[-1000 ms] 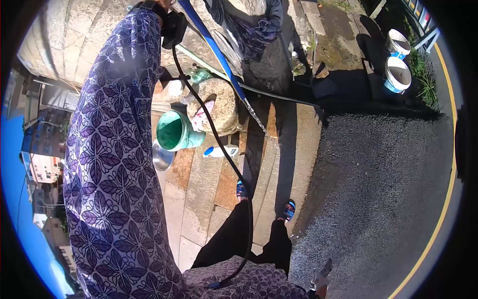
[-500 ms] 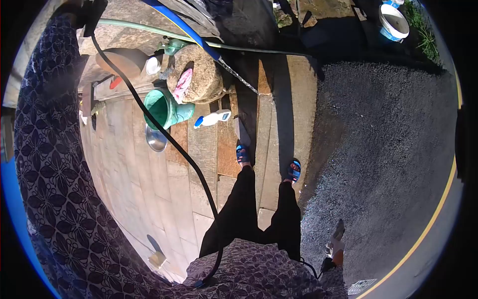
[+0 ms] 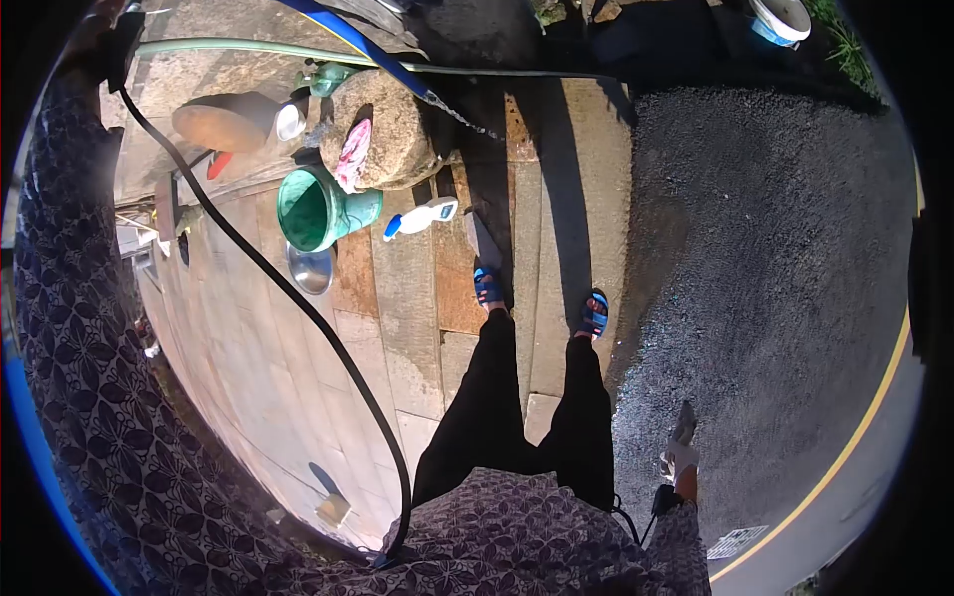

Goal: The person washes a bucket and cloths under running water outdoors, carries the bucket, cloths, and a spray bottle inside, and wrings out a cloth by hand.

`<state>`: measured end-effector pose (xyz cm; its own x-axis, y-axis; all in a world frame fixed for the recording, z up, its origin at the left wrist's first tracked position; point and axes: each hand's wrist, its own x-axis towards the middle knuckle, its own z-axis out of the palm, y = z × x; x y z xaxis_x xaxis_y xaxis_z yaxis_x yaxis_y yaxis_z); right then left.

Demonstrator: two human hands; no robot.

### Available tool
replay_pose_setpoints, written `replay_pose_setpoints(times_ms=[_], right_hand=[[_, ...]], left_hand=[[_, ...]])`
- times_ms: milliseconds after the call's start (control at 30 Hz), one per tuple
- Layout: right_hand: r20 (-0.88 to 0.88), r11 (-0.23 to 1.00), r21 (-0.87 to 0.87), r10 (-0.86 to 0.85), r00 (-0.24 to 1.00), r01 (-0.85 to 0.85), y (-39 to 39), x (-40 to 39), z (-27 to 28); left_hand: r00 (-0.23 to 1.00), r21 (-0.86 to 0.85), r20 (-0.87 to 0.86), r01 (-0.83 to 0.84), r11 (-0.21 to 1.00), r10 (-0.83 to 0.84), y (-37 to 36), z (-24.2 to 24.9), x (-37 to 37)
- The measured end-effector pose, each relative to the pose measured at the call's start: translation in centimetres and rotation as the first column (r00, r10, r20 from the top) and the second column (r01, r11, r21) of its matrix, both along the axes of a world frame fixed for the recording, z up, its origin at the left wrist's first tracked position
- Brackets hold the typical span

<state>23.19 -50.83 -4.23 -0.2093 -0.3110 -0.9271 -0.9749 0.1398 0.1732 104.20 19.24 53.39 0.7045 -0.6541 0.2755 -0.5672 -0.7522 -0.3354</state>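
My left arm in a dark patterned sleeve (image 3: pixel 89 328) reaches up along the left side. My left hand lies outside the picture, past a black device (image 3: pixel 124 45) with a black cable (image 3: pixel 288 283). From the top edge comes a blue hose (image 3: pixel 353 42) with a yellow stripe, and water (image 3: pixel 462 119) runs out of its end onto the paving; what holds it is out of sight. My right hand (image 3: pixel 681 459) hangs low beside my leg over the asphalt. It looks pale grey and white, perhaps gloved, and its fingers are too small to make out.
A green bucket (image 3: pixel 308 214), a metal bowl (image 3: pixel 311 270) and a white bottle with a blue cap (image 3: pixel 427 215) stand or lie by a large stone (image 3: pixel 397 139) bearing a pink cloth (image 3: pixel 354 154). A pale hose (image 3: pixel 248 46) crosses behind. Asphalt (image 3: pixel 765 268) lies right; a white bucket (image 3: pixel 780 22) stands far right.
The view has shifted, so the ground things appear slightly higher and more to the left. The water stream swings a little. My left sleeve and the black device sit further left.
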Motion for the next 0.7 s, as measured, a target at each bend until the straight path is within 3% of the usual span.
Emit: replay_pose_setpoints(times_ms=[67,100,167,200,267,300,367,400,433,467,500,533,567,600,700], right_hand=[[0.054,0.995,-0.003,0.099,0.994,-0.099,-1.1,-2.7,-3.1],[0.027,0.994,0.007,0.112,0.993,-0.112,-0.3,-1.6,-1.7],[0.087,0.99,0.127,-0.072,0.994,0.061,2.2,3.2,2.7],[0.065,0.991,0.129,-0.052,0.997,0.044,1.8,2.3,2.5],[0.179,0.988,0.138,-0.098,0.979,0.073,0.6,0.2,-0.5],[0.129,0.996,0.068,-0.069,0.989,0.061,0.3,-0.2,-1.2],[0.112,0.994,0.095,-0.064,0.992,0.054,-0.2,-0.5,-1.2],[0.099,0.991,0.118,-0.071,0.993,0.059,-0.5,-0.8,-1.0],[0.101,0.992,0.116,-0.06,0.993,0.048,-1.1,-1.2,-0.8],[0.082,0.992,0.122,-0.035,0.996,0.025,-1.7,-1.7,-0.8],[0.064,0.992,0.126,-0.008,0.998,0.0,-2.3,-1.8,-0.9],[0.047,0.991,0.129,0.019,0.999,-0.024,-2.7,-1.3,-1.1],[0.004,0.999,0.042,0.035,0.999,-0.035,-0.7,2.4,2.1],[0.007,0.998,0.039,0.058,0.998,-0.059,-0.8,3.4,2.8],[0.027,1.0,0.015,-0.009,1.0,0.009,-2.6,3.5,1.3]], left_hand=[[1.0,-0.061,0.008,-0.003,0.998,0.003,-0.7,-0.8,-1.3],[1.0,-0.116,0.012,-0.014,0.993,0.015,-1.1,-1.4,-2.3],[0.998,-0.288,-0.003,-0.066,0.955,0.069,-2.3,-3.5,-5.3],[0.995,-0.39,-0.021,-0.094,0.916,0.093,-3.1,-4.6,-7.5],[0.985,-0.591,-0.099,-0.17,0.789,0.138,-4.6,-7.8,-12.6],[0.972,-0.667,-0.177,-0.234,0.707,0.155,-5.2,-10.3,-15.5],[0.928,-0.767,-0.29,-0.371,0.523,0.233,-5.2,-18.9,-22.5],[0.837,-0.522,-0.471,-0.519,0.677,0.278,-6.5,-23.2,-28.7],[0.579,-0.272,-0.731,-0.732,0.624,0.361,-7.9,-27.3,-34.7],[0.452,-0.127,-0.834,-0.717,0.686,0.318,-5.9,-32.5,-41.0],[0.32,0.11,-0.884,-0.565,0.818,0.34,-4.9,-35.8,-47.8],[0.014,0.374,-0.89,-0.552,0.745,0.456,-4.5,-39.0,-54.1],[-0.227,0.513,-0.854,-0.523,0.681,0.469,-4.3,-41.2,-60.1],[-0.39,0.564,-0.826,-0.606,0.562,0.408,-4.6,-42.1,-65.4],[-0.542,0.637,-0.77,-0.685,0.354,0.337,-3.4,-44.7,-79.5]])
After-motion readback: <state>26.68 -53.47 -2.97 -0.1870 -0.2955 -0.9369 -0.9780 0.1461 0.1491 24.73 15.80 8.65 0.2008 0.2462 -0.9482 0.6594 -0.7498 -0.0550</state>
